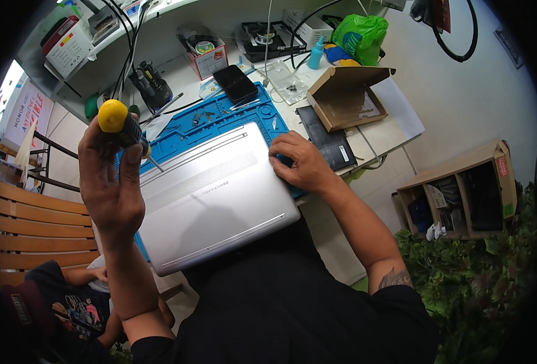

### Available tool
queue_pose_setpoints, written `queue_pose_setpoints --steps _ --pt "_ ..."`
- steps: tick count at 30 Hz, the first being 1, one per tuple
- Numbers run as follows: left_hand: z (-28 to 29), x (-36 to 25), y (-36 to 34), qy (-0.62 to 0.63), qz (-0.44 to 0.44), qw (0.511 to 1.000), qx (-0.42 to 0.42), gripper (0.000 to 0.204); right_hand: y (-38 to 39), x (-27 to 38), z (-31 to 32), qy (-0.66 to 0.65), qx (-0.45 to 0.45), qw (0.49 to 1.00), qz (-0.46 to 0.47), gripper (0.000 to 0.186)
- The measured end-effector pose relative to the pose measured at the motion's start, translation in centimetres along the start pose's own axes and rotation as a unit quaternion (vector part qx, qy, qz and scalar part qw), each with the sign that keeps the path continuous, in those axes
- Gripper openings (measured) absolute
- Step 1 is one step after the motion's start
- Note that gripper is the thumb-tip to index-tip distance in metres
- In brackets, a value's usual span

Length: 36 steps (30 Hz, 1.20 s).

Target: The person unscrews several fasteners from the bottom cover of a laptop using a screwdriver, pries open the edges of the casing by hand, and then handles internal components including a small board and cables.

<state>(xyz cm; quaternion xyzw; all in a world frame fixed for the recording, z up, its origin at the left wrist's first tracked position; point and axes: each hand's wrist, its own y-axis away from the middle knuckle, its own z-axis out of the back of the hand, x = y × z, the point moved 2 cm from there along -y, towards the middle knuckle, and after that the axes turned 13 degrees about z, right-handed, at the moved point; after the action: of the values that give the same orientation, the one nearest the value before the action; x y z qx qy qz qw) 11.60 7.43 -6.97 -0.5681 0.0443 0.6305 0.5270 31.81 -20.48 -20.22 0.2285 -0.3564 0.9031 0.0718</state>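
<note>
My left hand (112, 185) grips a yellow and black screwdriver (115, 118), whose shaft points down at the upper left part of a silver laptop (220, 206), lying underside up; whether the tip touches it is unclear. My right hand (295, 159) holds the laptop's right edge with curled fingers. Beneath and behind the laptop lies a blue repair mat (183, 127) with small parts on it. A black battery pack (326, 142) rests right of the mat, beside an open cardboard box (347, 97).
A phone (235, 82), blue bottle (316, 56) and green bag (359, 36) sit at the back. A wooden chair (34, 215) stands left, with another person (68, 309) below it. A cardboard shelf box (462, 224) and leafy greenery (487, 285) are at the right.
</note>
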Motion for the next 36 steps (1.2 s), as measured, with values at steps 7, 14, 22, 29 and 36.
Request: queue_pose_setpoints --steps 7,14,22,29,36 --pt "-1.5 -1.6 -0.7 0.040 -0.041 0.998 0.021 0.056 1.0 0.7 1.2 0.067 0.011 0.998 0.015 0.015" --pt "-9.2 -1.9 -2.4 0.123 -0.093 0.984 0.087 0.091 2.3 2.2 1.4 0.124 0.006 0.992 0.000 0.026" --pt "-15.1 0.6 -1.6 0.065 -0.081 0.988 0.112 0.087 3.9 3.1 1.9 0.130 -0.040 0.991 0.005 0.029" --pt "-15.6 1.8 -1.4 0.051 -0.064 0.989 0.119 0.085 4.8 3.1 2.5 0.124 -0.052 0.991 -0.024 0.029" --pt "-15.7 2.2 -1.6 0.046 -0.064 0.991 0.111 0.085 4.7 3.1 2.2 0.119 -0.047 0.991 -0.026 0.032"
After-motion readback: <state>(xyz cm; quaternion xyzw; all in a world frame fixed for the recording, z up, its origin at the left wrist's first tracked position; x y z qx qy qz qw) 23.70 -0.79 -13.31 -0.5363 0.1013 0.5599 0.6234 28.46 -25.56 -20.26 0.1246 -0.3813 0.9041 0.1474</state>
